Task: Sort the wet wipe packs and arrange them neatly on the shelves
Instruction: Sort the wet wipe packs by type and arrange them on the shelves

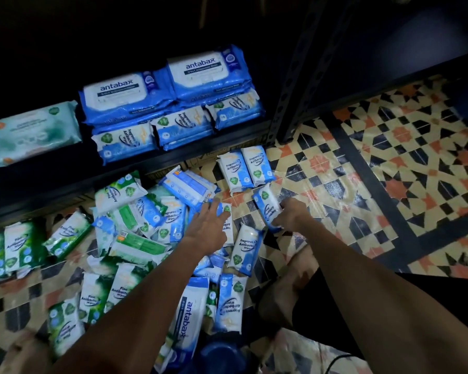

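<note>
Crouched over the tiled floor [389, 163], I work a loose heap of wet wipe packs [146, 238] spilled in front of the dark shelf [173, 155], where large blue antabax packs [162, 90], small blue antibacterial packs [181, 125] and one pale green pack [30, 136] already sit in rows. My right hand [289, 214] is closed around a small blue pack [268, 203], gripping it across its lower end with the pack angled up off the floor. My left hand [211, 225] lies flat, fingers spread wide, on top of another blue pack [227, 220] at the edge of the heap, holding nothing. These look like soft, light film pouches, likely slick and slightly squashy, so I would pinch each across its short width, mid-body, rather than by the crimped seams. Both arms reach forward and down, elbows low. Two more blue packs [246, 168] lie side by side near the shelf foot
</note>
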